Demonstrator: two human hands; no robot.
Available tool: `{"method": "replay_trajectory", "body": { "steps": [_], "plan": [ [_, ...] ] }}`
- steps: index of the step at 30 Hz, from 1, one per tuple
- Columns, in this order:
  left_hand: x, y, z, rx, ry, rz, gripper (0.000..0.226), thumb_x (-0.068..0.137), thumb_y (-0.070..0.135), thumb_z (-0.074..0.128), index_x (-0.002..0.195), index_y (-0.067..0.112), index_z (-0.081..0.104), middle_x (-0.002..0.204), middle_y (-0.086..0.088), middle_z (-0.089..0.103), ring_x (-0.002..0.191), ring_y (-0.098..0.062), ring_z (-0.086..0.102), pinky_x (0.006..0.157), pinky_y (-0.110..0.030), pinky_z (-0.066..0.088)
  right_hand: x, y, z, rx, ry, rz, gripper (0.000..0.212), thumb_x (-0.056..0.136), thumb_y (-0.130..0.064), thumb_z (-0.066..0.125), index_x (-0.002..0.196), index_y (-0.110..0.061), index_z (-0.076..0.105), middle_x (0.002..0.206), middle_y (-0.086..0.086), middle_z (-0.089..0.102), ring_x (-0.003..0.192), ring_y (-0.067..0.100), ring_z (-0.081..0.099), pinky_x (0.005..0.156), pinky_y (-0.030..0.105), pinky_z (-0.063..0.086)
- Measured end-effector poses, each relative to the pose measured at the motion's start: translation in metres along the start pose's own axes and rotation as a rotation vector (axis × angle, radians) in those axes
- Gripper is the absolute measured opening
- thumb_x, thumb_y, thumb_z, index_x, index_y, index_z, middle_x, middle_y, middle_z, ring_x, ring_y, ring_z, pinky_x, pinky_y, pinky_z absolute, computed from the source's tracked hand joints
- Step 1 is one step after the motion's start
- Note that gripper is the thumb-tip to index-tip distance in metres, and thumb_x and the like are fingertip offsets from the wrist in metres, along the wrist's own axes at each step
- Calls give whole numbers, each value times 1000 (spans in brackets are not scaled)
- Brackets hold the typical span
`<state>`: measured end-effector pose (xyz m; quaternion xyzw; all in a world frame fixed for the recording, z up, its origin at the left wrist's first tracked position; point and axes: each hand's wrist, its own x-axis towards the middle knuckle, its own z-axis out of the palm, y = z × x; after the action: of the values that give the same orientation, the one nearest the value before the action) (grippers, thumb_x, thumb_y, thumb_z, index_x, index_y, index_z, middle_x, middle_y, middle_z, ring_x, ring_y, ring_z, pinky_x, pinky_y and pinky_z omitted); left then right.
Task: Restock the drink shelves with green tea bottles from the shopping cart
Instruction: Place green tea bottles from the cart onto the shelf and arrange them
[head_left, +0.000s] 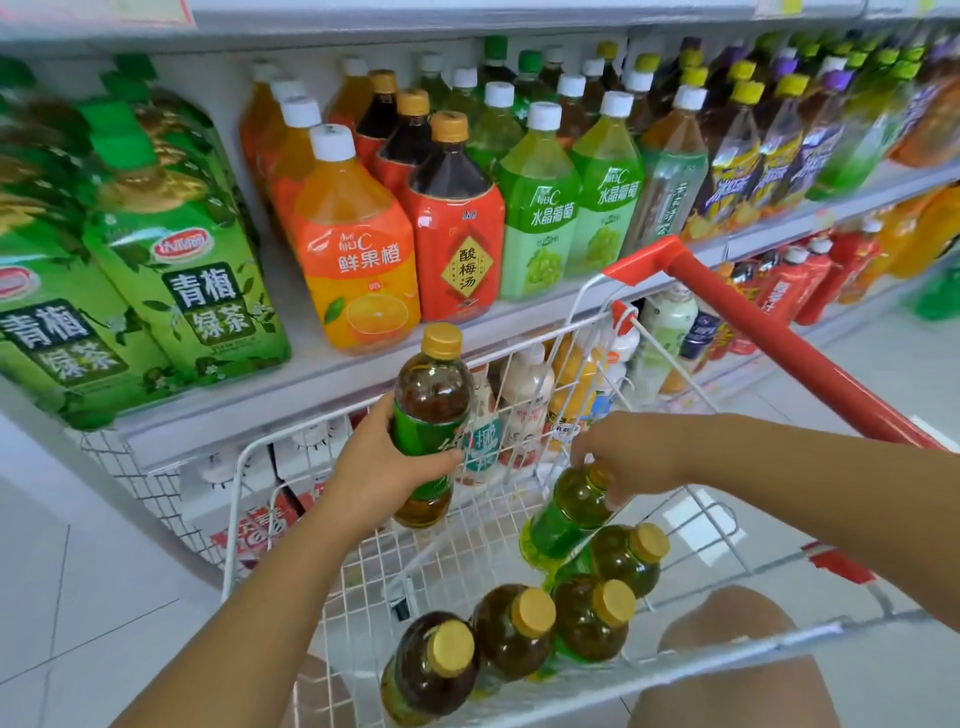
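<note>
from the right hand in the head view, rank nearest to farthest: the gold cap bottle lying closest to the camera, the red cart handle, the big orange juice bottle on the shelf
Measured from the right hand:
1. Red cart handle, just above and to its right.
2. Gold cap bottle lying closest to the camera, below and to its left on the cart floor.
3. Big orange juice bottle, up on the shelf beyond the cart.

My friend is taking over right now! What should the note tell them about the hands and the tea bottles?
Left hand: grip shut around an upright green tea bottle, lifted above the shopping cart.
Right hand: grip closed on the neck of a second bottle, tilted, low in the cart.
Four more bottles lie in the cart, among them one nearest the camera.
Done: two bottles gripped.
Left: shelve both, then the other four. The shelf spot is not clear from here.
</note>
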<state>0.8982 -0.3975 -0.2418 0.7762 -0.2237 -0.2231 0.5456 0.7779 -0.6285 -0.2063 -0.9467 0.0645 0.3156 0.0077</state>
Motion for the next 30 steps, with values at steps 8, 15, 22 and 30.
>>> {"method": "replay_trajectory", "body": {
  "steps": [8, 15, 22, 30],
  "plan": [
    [-5, 3, -11, -22, 50, 11, 61, 70, 16, 86, 113, 44, 53, 105, 18, 66, 93, 4, 62, 72, -18, 46, 15, -5, -14, 97, 292, -30, 37, 85, -25, 65, 121, -17, 60, 119, 4, 58, 109, 21, 53, 91, 32, 45],
    [-5, 0, -21, -87, 107, -5, 67, 68, 17, 87, 124, 36, 56, 105, 18, 68, 94, 1, 64, 76, -23, 48, 48, -15, -3, 256, 397, 17, 35, 88, -36, 65, 116, -15, 60, 106, 4, 58, 100, 24, 56, 81, 33, 45],
    [-4, -3, -22, -70, 106, -6, 66, 68, 20, 87, 124, 36, 56, 108, 15, 69, 98, -6, 65, 89, -35, 52, 59, 1, 29, 685, 237, 43, 82, 68, -22, 86, 137, -28, 41, 130, 6, 39, 113, 24, 46, 96, 33, 41],
    [-5, -2, -22, -97, 97, -2, 65, 69, 20, 87, 124, 37, 57, 108, 15, 70, 97, -4, 66, 84, -29, 53, 71, -25, 47, 771, 331, -30, 83, 59, -29, 87, 124, -36, 36, 121, -5, 54, 112, 19, 53, 98, 39, 45]
  ]
}}
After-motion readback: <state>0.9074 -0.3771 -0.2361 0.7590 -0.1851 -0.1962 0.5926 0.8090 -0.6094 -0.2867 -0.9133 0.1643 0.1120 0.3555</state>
